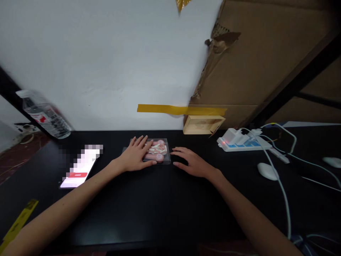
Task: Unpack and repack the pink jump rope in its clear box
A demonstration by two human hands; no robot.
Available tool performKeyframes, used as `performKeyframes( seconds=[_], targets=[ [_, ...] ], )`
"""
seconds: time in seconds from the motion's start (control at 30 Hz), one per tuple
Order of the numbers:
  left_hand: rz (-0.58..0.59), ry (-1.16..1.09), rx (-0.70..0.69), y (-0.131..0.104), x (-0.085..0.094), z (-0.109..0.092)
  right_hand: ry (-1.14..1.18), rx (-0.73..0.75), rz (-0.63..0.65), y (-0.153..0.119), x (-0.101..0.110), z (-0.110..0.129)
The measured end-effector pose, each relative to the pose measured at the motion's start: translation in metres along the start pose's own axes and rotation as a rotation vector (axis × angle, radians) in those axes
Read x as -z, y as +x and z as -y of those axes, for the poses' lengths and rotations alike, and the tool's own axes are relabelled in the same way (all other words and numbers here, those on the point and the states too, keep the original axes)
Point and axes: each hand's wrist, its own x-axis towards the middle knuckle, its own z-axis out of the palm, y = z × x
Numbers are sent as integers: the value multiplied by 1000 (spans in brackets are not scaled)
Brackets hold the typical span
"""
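Observation:
A clear plastic box (167, 160) lies on the black table, with small pink and white pieces (159, 149) and pink parts bearing round labels inside. Across its left part rests my left hand (137, 153), palm down with the fingers spread, hiding that side of the contents. Just off the box's right edge is my right hand (190, 161), its fingers apart and pointing toward the box. Nothing shows between the fingers of either hand.
Left of the box lies a lit phone (86, 167); a water bottle (46, 115) stands behind it. A small wooden tray (204, 125) leans at the back. To the right are a power strip (242, 144), a white mouse (267, 171) and loose cables (282, 192).

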Motion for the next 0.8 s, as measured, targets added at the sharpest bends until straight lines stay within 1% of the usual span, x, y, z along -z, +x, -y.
performKeyframes(
  seconds=[0.13,0.23,0.33,0.5,0.6,0.73,0.8],
  targets=[
    [-33,-34,-25,-1,-1,4,40,-66,-48,0,-1,0],
    [-49,-53,-25,-1,-1,3,64,-54,-70,0,-1,3],
    [-38,-39,-18,-1,-1,1,19,-43,-50,1,-3,4],
    [-22,-19,-11,-1,2,0,-71,-92,-21,1,-6,-2],
    [-21,-14,-9,-2,1,0,-89,-118,8,1,-10,0],
    [-30,-31,-13,-3,0,-1,-77,-159,-41,3,-15,6],
    [-29,-33,-13,-4,0,-1,-76,-159,-61,3,-14,8]
  ],
)
